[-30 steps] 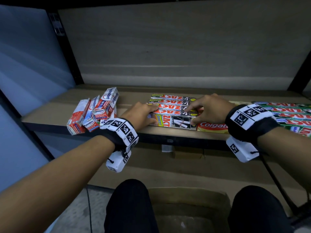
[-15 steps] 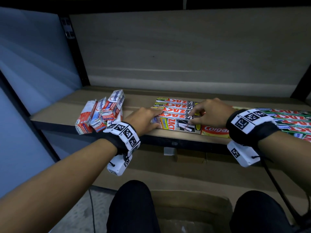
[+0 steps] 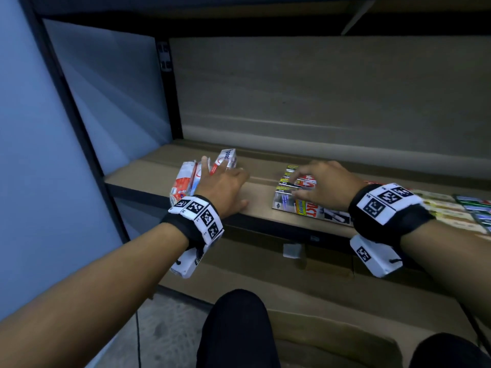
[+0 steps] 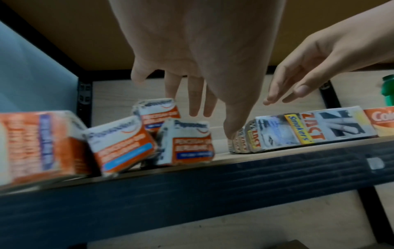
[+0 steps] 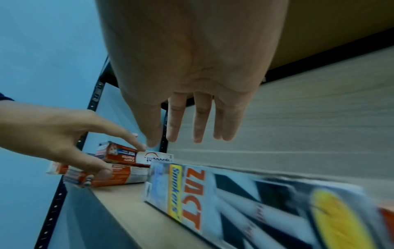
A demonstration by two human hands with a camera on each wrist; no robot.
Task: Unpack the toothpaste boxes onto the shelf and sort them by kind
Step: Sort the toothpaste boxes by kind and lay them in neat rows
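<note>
Several red-and-white Pepsodent boxes point(image 3: 183, 179) lie in a loose heap at the left end of the wooden shelf point(image 3: 260, 192). My left hand point(image 3: 220, 181) reaches over them with straight, spread fingers touching the heap; it grips nothing. In the left wrist view the Pepsodent boxes point(image 4: 121, 143) sit tilted under the left hand point(image 4: 204, 104). A row of flat Zact Smokers boxes point(image 3: 305, 208) lies mid-shelf. My right hand point(image 3: 318, 181) hovers over their left end. The right wrist view shows the right hand point(image 5: 192, 131) with straight fingers above a Zact box point(image 5: 234, 198), holding nothing.
More boxes lie to the right: an orange Colgate box point(image 4: 381, 121) and green Zact boxes point(image 3: 475, 205). The shelf has a black front rail point(image 3: 265, 227) and a black upright post point(image 3: 167, 88) at the back left. An open cardboard box point(image 3: 332, 341) stands below between my knees.
My left hand has left the Zact row and moved left onto the Pepsodent heap. My right hand has slid to the left end of the Zact boxes.
</note>
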